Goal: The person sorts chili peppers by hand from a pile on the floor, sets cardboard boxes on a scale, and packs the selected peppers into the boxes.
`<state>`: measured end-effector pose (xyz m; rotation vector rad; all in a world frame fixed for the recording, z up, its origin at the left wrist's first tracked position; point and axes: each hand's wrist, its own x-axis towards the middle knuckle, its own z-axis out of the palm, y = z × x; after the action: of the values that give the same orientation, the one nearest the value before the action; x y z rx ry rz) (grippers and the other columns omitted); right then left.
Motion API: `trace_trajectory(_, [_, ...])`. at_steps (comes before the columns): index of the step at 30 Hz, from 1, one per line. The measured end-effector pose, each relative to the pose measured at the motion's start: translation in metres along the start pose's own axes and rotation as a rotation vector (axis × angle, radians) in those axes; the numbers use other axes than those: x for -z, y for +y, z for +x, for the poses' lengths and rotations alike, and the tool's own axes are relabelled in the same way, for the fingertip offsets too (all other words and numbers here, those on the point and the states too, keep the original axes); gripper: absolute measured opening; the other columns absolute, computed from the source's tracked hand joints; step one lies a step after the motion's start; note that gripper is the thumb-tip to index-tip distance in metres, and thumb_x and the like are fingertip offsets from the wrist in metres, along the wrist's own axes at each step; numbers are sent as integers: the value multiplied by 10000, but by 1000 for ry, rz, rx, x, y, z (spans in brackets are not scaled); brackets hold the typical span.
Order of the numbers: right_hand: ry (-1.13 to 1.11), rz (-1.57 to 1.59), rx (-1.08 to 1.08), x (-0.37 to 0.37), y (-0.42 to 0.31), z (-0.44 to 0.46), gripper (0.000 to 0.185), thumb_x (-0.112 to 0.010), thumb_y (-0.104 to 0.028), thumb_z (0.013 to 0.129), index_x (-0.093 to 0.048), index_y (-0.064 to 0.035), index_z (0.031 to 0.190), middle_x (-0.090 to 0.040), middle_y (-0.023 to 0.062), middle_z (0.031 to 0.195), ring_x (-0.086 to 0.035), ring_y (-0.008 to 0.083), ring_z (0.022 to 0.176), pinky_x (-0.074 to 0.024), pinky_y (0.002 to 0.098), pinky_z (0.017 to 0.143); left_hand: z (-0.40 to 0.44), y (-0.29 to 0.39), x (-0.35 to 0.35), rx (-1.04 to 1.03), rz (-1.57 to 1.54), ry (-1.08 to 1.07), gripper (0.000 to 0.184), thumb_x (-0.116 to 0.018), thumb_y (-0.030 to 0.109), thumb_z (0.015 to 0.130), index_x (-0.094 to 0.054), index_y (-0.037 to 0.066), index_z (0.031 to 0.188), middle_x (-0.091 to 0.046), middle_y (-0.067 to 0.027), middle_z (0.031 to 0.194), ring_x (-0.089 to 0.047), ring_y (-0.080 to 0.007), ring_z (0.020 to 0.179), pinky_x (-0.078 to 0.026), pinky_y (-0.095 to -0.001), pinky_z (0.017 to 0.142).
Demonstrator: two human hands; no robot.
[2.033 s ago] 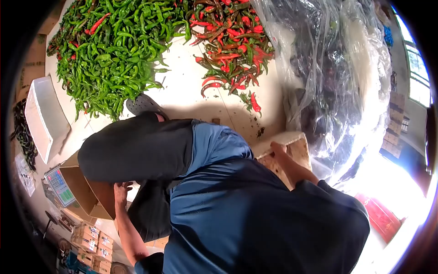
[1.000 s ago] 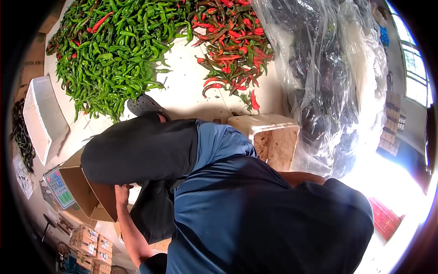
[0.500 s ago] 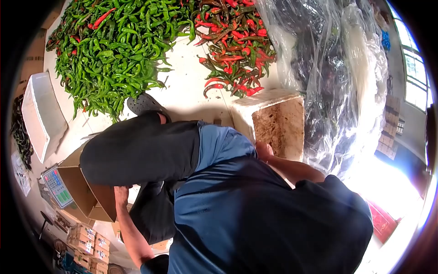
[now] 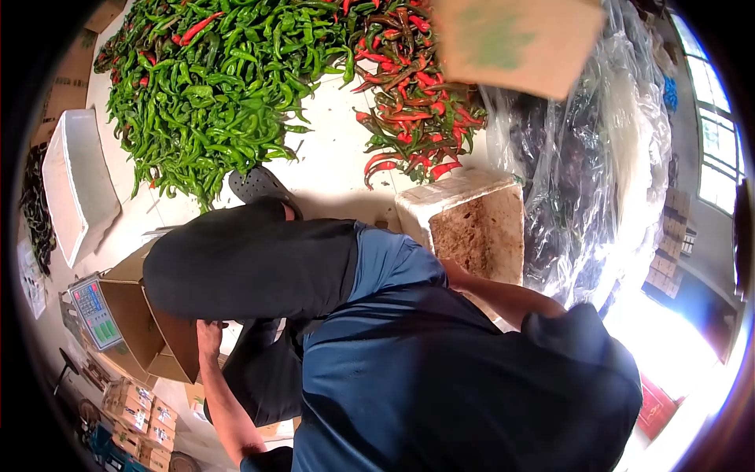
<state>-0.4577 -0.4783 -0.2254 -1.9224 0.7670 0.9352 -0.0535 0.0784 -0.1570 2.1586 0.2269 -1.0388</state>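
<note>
Head view: cardboard (image 4: 519, 43) has appeared beyond the soiled foam box (image 4: 452, 193).

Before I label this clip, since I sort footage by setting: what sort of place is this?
Probably a produce packing room: heaped green peppers, a scale-like keypad panel and stacked cardboard boxes.

Pairs a grime-stained white foam box (image 4: 476, 232) with an open cardboard box (image 4: 144, 324).
Shows the foam box dirt-smeared inside, mouth toward the torso (image 4: 440, 370), near red peppers (image 4: 413, 118) and clear plastic sheeting (image 4: 586, 204); shows the cardboard box gaping beside a bent leg (image 4: 220, 263) and a keypad scale (image 4: 95, 315).
</note>
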Motion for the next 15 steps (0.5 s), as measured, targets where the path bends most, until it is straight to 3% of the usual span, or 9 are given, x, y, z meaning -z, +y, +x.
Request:
trace_trajectory(2, [-35,-135,53,-21,49,26,518,-684,-498,822,-701,8,932,-680,295,933,-675,427,948,-527,495,798,-4,0,3,48,37,-13,449,-602,286,982,-522,-54,1264,-640,-166,1153,-669,-259,965,-589,-356,762])
trace_trajectory(6, [-385,-81,-158,99,-70,9,515,-684,-483,840,-682,17,716,-664,247,728,-683,367,710,-514,481,655,-2,5,1,59,13,-15,370,-548,194,995,-511,-65,1257,-631,-176,1140,-649,-241,967,-580,-352,757])
trace_trajectory(8, [-289,-129,-38,131,-77,28,473,-702,-441,840,-676,15,715,-660,209,713,-668,324,679,-504,457,629,1,7,0,28,-24,52,323,-543,172,985,-544,-62,1206,-649,-159,1072,-646,-225,901,-564,-336,722])
trace_trajectory(9, [-245,-151,28,144,-85,38,453,-712,-420,839,-673,14,714,-657,191,706,-661,303,664,-498,444,615,5,4,4,-8,-71,29,340,-575,216,974,-560,-53,1182,-655,-140,1063,-651,-216,896,-564,-333,729])
trace_trajectory(10, [-50,-160,278,168,-116,36,368,-719,-334,848,-661,-4,697,-647,157,707,-636,265,641,-487,415,599,12,-1,9,-42,-119,9,361,-608,259,964,-577,-44,1157,-661,-121,1054,-656,-208,892,-565,-330,736])
trace_trajectory(11, [219,-141,705,159,-79,82,315,-710,-261,863,-631,-24,670,-604,130,672,-626,235,637,-485,389,596,15,-6,15,-76,-166,-8,385,-640,303,953,-593,-35,1133,-668,-101,1044,-660,-200,887,-566,-327,743])
trace_trajectory(13, [229,148,245,200,-172,87,385,-692,-291,894,-564,-25,646,-551,71,603,-628,166,644,-495,364,581,9,22,14,-126,-50,44,278,-592,205,954,-595,-55,1051,-646,-97,892,-602,-177,768,-511,-312,667])
trace_trajectory(14, [312,385,143,206,-202,96,328,-682,-338,905,-642,-15,863,-645,62,762,-650,142,757,-508,356,565,8,33,13,-152,9,62,231,-568,157,955,-596,-66,1010,-635,-94,816,-573,-165,709,-484,-305,629])
trace_trajectory(15, [367,578,101,205,-232,100,378,-678,-356,916,-604,-9,1045,-643,82,910,-638,160,867,-554,363,662,8,34,13,-274,63,73,236,-570,158,954,-592,-71,1009,-634,-97,815,-573,-166,710,-486,-308,629])
